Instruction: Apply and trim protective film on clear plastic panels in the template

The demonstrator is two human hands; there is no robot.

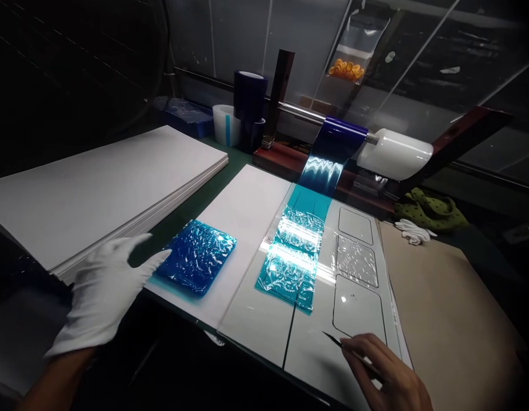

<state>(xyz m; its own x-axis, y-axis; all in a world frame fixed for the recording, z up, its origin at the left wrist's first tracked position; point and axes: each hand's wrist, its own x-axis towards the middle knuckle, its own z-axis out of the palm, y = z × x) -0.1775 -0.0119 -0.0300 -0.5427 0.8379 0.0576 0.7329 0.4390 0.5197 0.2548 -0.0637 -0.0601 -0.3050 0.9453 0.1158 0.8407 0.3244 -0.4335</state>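
My left hand (102,291), in a white cotton glove, is spread open at the lower left, its fingertips just beside a crinkled blue film square (196,257). That square lies on a white board (243,200). My bare right hand (387,371) pinches a slim craft knife (339,342) at the lower right, its tip above a glass sheet (359,308) with outlined rounded panels. A wrinkled teal film strip (290,262) runs across the glass from a blue film roll (333,154) on the dispenser.
A thick stack of white sheets (97,194) fills the left. Brown paper (444,297) lies to the right, with a spare white glove (412,231) and green cloth (431,211) beyond. Tape rolls (249,94) stand at the back, by a dark upright bar (279,91).
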